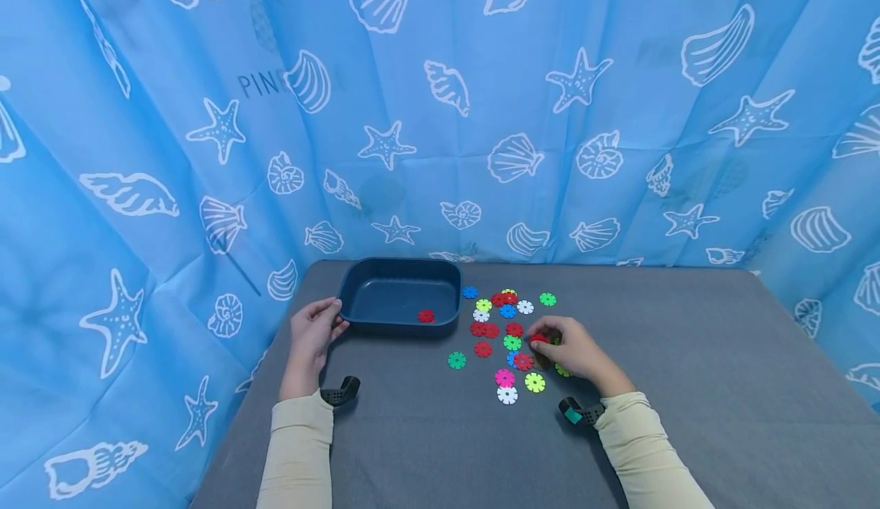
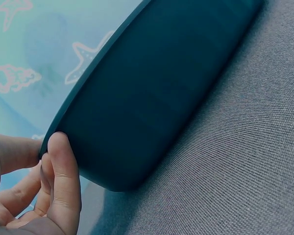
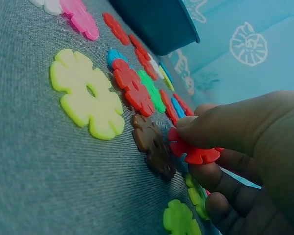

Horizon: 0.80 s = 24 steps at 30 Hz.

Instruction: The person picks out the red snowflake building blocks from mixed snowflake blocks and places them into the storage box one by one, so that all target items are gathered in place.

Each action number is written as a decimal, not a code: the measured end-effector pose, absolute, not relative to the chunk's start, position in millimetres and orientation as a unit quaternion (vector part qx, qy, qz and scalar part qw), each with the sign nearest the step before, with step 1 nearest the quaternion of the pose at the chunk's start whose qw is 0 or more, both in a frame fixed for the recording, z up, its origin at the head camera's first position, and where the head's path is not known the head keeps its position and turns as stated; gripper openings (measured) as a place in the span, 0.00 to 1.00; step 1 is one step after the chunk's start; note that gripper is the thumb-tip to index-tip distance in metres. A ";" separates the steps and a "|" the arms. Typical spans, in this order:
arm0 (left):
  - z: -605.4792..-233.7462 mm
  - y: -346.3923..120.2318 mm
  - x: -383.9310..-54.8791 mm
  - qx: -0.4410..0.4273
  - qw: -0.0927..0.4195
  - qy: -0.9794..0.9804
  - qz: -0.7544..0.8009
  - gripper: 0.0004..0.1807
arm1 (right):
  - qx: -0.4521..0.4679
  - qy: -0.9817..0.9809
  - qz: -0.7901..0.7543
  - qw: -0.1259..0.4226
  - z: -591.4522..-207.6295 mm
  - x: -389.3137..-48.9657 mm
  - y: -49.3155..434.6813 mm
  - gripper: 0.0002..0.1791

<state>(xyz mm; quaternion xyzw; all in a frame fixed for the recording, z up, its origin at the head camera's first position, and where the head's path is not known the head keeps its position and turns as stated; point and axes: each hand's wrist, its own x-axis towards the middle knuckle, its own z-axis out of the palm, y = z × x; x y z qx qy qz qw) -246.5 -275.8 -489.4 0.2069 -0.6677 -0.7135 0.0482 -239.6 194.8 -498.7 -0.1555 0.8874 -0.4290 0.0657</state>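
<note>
My left hand [image 1: 314, 338] pinches the near left corner of the dark blue tray [image 1: 392, 329] by its rim; in the left wrist view the thumb and a finger [image 2: 63, 166] lie on either side of that rim. Inside the tray lies one red flower-shaped disc [image 1: 426, 316]. Between thumb and fingers, my right hand [image 1: 571, 348] pinches another red notched disc [image 3: 198, 152], just above the cloth. Beneath it in the right wrist view is a brown disc [image 3: 153, 147], and a yellow disc [image 3: 85, 93] lies to its left.
Several notched discs in red, green, blue, white, pink and yellow are scattered right of the tray, including a pink disc [image 1: 505, 377] and a dark green disc [image 1: 457, 360]. Grey cloth [image 1: 412, 432] covers the table. A blue shell-print curtain [image 1: 440, 134] hangs behind.
</note>
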 end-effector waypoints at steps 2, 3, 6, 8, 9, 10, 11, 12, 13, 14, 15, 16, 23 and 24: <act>-489.6 -275.8 -246.6 0.207 0.048 -0.668 -0.714 0.25 | -0.152 0.888 -0.428 0.066 -498.1 -239.5 194.9 0.07; -489.8 -275.9 -246.7 0.207 0.047 -0.667 -0.714 0.24 | -0.153 0.888 -0.428 0.066 -497.8 -239.4 195.1 0.07; -490.2 -276.2 -247.1 0.206 0.046 -0.669 -0.713 0.25 | -0.156 0.888 -0.427 0.065 -497.0 -239.0 195.3 0.08; -490.5 -276.5 -247.4 0.206 0.047 -0.669 -0.713 0.25 | -0.159 0.887 -0.429 0.065 -496.5 -238.6 195.4 0.08; -490.7 -276.7 -247.4 0.206 0.047 -0.669 -0.713 0.25 | -0.158 0.887 -0.430 0.065 -496.4 -238.5 195.4 0.08; -490.8 -276.7 -247.4 0.207 0.048 -0.669 -0.712 0.25 | -0.156 0.887 -0.430 0.065 -496.4 -238.5 195.5 0.08; -490.9 -276.9 -247.4 0.207 0.048 -0.668 -0.713 0.25 | -0.155 0.887 -0.430 0.065 -496.0 -238.3 195.2 0.08; -491.0 -276.9 -247.3 0.207 0.048 -0.668 -0.713 0.25 | -0.155 0.887 -0.430 0.065 -495.6 -238.4 195.3 0.08; -491.0 -276.9 -247.3 0.207 0.048 -0.668 -0.713 0.24 | -0.155 0.887 -0.431 0.063 -495.4 -238.4 195.0 0.08; -491.1 -277.0 -247.1 0.208 0.048 -0.668 -0.713 0.24 | -0.156 0.887 -0.431 0.061 -495.1 -238.4 195.1 0.09; -491.3 -277.1 -247.1 0.208 0.048 -0.668 -0.713 0.24 | -0.155 0.887 -0.432 0.059 -494.7 -238.3 194.8 0.09; -491.5 -277.2 -247.1 0.208 0.048 -0.667 -0.714 0.24 | -0.158 0.886 -0.432 0.057 -494.4 -238.4 194.9 0.09; -491.3 -276.1 -247.0 0.210 0.050 -0.670 -0.711 0.25 | -0.165 0.887 -0.431 0.029 -492.8 -239.4 193.9 0.10; -491.1 -275.7 -246.9 0.209 0.050 -0.670 -0.710 0.25 | -0.164 0.887 -0.431 0.026 -492.5 -239.6 193.8 0.10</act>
